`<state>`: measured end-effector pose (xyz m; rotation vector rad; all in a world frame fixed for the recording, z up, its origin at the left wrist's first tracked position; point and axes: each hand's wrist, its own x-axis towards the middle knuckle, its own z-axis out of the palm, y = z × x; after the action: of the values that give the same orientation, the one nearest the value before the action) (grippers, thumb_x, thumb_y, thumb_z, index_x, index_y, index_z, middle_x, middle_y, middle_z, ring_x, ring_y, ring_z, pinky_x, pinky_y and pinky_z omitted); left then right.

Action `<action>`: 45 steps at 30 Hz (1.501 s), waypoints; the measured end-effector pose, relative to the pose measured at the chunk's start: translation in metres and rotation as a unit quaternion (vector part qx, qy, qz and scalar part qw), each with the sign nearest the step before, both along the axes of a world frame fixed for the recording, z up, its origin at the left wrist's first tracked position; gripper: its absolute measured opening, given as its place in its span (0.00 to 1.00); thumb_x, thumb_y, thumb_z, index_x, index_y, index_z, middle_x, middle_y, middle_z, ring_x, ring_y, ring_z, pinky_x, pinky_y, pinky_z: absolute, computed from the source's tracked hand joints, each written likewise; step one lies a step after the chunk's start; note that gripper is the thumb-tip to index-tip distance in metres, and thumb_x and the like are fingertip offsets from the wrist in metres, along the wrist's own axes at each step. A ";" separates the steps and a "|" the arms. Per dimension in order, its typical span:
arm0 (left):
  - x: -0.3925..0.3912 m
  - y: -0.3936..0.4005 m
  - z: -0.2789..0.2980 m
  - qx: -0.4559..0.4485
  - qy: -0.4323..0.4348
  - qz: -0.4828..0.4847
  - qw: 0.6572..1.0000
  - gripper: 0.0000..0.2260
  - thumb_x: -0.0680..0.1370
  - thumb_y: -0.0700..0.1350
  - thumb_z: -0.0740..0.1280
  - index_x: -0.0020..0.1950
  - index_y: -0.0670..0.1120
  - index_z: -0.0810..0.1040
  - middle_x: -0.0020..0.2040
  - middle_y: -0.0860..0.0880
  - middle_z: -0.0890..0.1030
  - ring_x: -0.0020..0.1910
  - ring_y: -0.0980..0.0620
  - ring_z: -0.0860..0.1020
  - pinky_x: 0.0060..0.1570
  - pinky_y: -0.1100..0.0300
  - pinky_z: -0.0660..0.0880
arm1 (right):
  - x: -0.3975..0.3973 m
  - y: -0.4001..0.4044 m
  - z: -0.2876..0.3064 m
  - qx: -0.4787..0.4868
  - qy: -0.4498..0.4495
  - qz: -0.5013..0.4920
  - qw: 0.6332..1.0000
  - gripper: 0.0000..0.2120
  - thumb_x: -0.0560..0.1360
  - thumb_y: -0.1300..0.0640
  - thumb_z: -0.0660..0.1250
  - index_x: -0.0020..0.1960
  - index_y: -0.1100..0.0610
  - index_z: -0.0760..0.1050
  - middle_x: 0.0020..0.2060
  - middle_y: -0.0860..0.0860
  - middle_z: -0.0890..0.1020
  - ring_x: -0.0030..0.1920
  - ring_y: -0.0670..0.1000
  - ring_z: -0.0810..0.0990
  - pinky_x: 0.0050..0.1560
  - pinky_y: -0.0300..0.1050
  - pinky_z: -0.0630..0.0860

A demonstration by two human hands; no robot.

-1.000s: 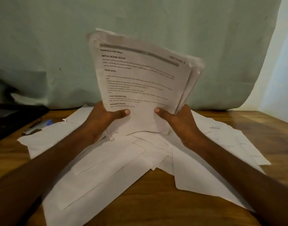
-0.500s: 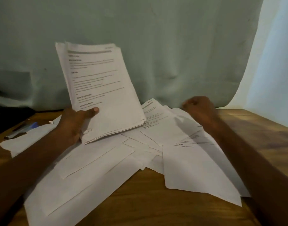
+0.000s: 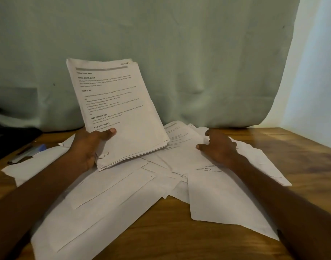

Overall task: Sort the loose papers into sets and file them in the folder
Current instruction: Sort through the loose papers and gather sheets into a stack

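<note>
— What is the table (image 3: 284, 147) made of?
— Wood, warm brown, grain showing, with a soft sheen.
— And on it?
— Loose papers (image 3: 112, 199): matt white sheets, some with black print. A stack (image 3: 123, 113) of the same paper rises above it.
— Behind the table?
— A cloth backdrop (image 3: 179, 53), pale green, matt, softly creased.

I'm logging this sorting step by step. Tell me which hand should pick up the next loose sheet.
Right. The right hand is free, fingers spread over the printed sheets lying on the table. The left hand is busy gripping the gathered stack, thumb on its front page.
</note>
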<state>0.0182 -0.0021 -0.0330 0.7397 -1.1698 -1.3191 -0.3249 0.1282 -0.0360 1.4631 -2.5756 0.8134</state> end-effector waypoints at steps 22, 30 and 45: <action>0.005 0.023 0.029 -0.090 0.089 -0.081 0.989 0.23 0.78 0.35 0.68 0.71 0.52 0.76 0.63 0.54 0.84 0.57 0.57 0.83 0.50 0.62 0.82 | -0.008 0.031 0.067 -0.469 -0.322 0.158 0.807 0.09 0.80 0.64 0.68 0.55 0.51 0.80 0.48 0.49 0.85 0.46 0.50 0.83 0.49 0.46 0.80; 0.002 0.033 0.032 -0.100 0.072 -0.086 0.989 0.25 0.75 0.38 0.71 0.70 0.55 0.77 0.63 0.54 0.84 0.60 0.54 0.82 0.59 0.52 0.76 | 0.000 0.017 0.056 -0.496 -0.331 0.136 0.791 0.10 0.81 0.59 0.68 0.60 0.49 0.82 0.54 0.46 0.86 0.55 0.51 0.84 0.54 0.44 0.81; -0.003 0.035 0.026 -0.107 -0.027 -0.102 0.989 0.23 0.74 0.35 0.73 0.67 0.50 0.79 0.62 0.52 0.84 0.62 0.54 0.82 0.70 0.50 0.72 | 0.066 0.004 0.028 -0.392 -0.466 0.236 0.757 0.12 0.80 0.62 0.68 0.62 0.55 0.80 0.55 0.53 0.87 0.57 0.55 0.85 0.65 0.58 0.78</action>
<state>0.0147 0.0334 -0.0074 0.5123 -1.4354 -1.3220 -0.2590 0.1324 -0.0084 1.5750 -1.6236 2.8354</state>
